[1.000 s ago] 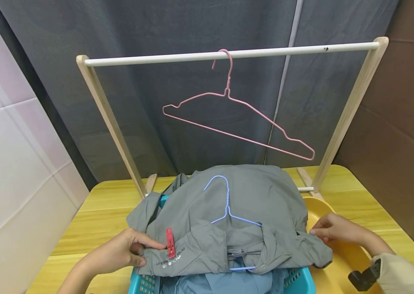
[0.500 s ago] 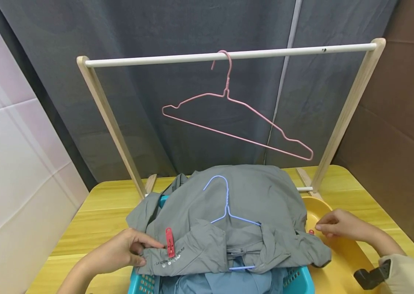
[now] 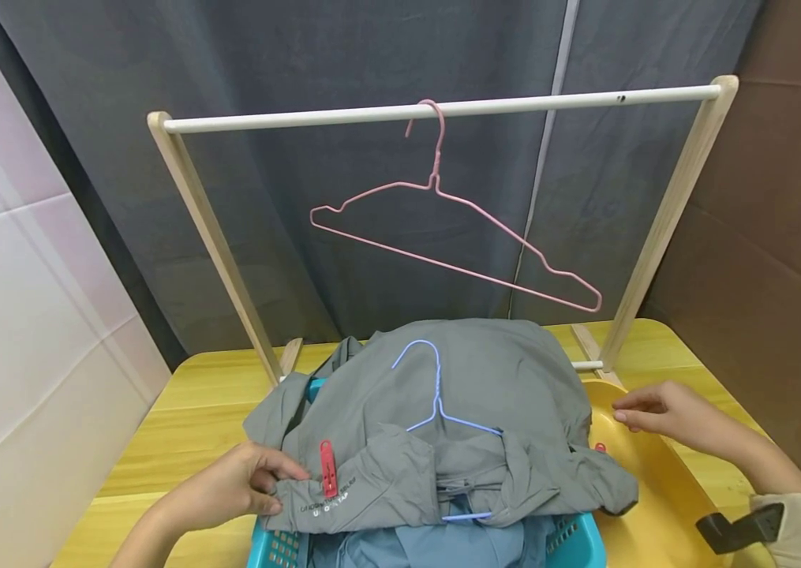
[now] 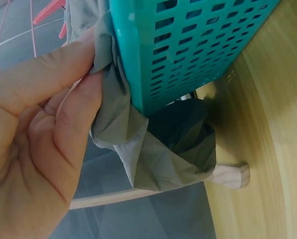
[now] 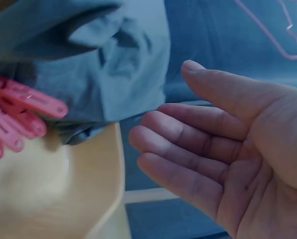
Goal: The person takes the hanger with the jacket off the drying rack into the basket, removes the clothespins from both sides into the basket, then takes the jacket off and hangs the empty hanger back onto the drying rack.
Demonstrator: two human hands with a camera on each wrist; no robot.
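Note:
A grey garment [image 3: 485, 363] with small printed lettering lies spread over a teal basket [image 3: 588, 544]. A blue wire hanger [image 3: 439, 386] is set in it, hook upward. One red clothespin [image 3: 329, 469] stands on the garment's left part. My left hand [image 3: 233, 485] pinches the cloth edge beside that clothespin; the left wrist view shows thumb and finger on the fabric. My right hand [image 3: 680, 418] hovers over the rim of a yellow tub [image 3: 656, 505], holding nothing, fingers loosely extended. Several pink-red clothespins [image 5: 26, 107] appear by the tub in the right wrist view, partly overlapping.
Behind the basket stands a wooden rack with a white rail [image 3: 343, 117], and a pink hanger [image 3: 457, 197] hangs from it. Blue cloth [image 3: 436, 546] shows in the basket under the grey garment. The tabletop [image 3: 159, 426] is yellow wood grain.
My right hand has come away from the garment's right edge, moving right and up. A red clothespin end has come into sight there. My left hand keeps its pinch.

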